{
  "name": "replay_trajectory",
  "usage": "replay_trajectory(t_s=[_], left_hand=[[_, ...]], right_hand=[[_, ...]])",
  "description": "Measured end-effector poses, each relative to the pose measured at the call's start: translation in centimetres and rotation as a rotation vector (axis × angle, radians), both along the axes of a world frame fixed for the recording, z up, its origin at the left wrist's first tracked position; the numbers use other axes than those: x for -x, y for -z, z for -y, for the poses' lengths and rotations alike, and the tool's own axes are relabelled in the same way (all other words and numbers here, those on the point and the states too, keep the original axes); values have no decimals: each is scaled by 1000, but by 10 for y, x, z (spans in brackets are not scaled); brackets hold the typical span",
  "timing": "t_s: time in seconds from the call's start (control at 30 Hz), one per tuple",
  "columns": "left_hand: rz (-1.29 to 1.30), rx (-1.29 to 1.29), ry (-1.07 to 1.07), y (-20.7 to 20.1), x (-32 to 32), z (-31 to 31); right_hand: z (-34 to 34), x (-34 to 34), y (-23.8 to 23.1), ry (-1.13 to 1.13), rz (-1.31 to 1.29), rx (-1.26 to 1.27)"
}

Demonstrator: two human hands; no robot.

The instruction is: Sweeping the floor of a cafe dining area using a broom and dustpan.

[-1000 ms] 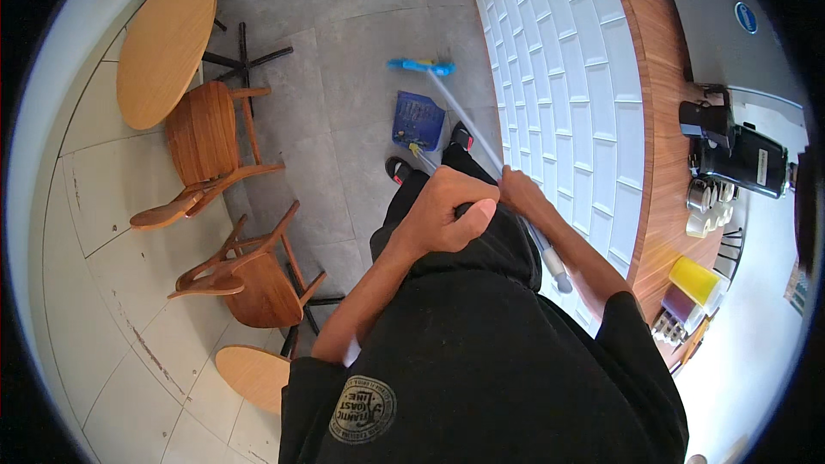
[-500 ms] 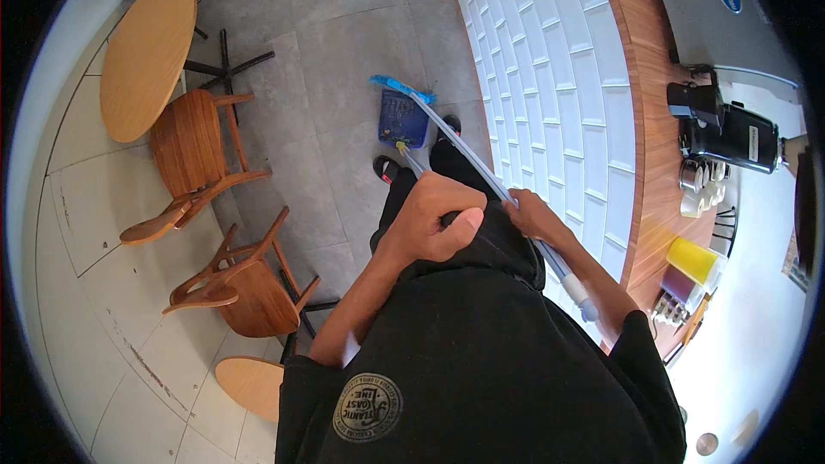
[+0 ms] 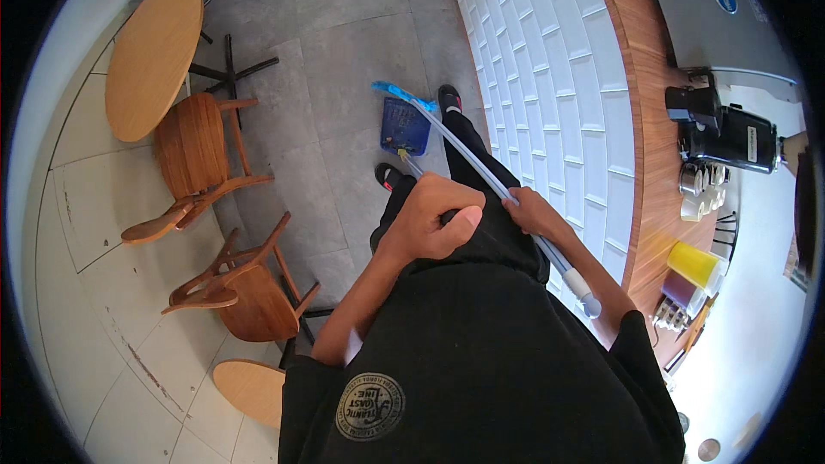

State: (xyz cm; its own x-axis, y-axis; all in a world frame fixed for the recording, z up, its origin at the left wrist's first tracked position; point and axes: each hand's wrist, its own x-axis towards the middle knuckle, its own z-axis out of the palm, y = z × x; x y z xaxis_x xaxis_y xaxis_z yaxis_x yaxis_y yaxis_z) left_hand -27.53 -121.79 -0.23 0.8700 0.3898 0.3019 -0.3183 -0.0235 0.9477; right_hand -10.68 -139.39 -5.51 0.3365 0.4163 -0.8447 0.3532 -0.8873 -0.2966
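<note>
My left hand (image 3: pixel 434 223) is closed around the dark grip of a long-handled blue dustpan (image 3: pixel 404 126) that stands on the grey floor in front of my feet. My right hand (image 3: pixel 528 209) grips the grey pole of a broom (image 3: pixel 481 170). The pole runs from its white end cap by my right forearm down to a light blue broom head (image 3: pixel 394 91) at the dustpan's far edge. Both hands are close together above my black trousers. One black shoe (image 3: pixel 449 100) is beside the dustpan and the other (image 3: pixel 387 175) is just behind it.
A curved white-tiled counter front (image 3: pixel 550 94) with a wooden top rises at the right, carrying a black coffee machine (image 3: pixel 726 133) and a yellow container (image 3: pixel 696 265). At the left stand a round wooden table (image 3: pixel 150 56) and two wooden chairs (image 3: pixel 202 163) (image 3: pixel 245 288).
The broom head has swung left and nearer, ending against the dustpan's far edge. My right foot has stepped forward beside the dustpan. Both hands keep their grips.
</note>
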Motion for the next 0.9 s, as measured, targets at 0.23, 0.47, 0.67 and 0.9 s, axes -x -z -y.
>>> replay_trajectory(t_s=[0.23, 0.47, 0.67, 0.9], left_hand=[[-7, 12, 8, -2, -9, -5], [-17, 14, 0, -3, -16, -6], [-37, 12, 4, 0, -11, -8], [16, 30, 41, -1, 0, -5]], right_hand=[[-25, -35, -6, -54, -11, -19], [-63, -61, -35, -93, -3, -103], [-53, -49, -29, 26, -52, -86], [-17, -17, -39, 257, -88, -53]])
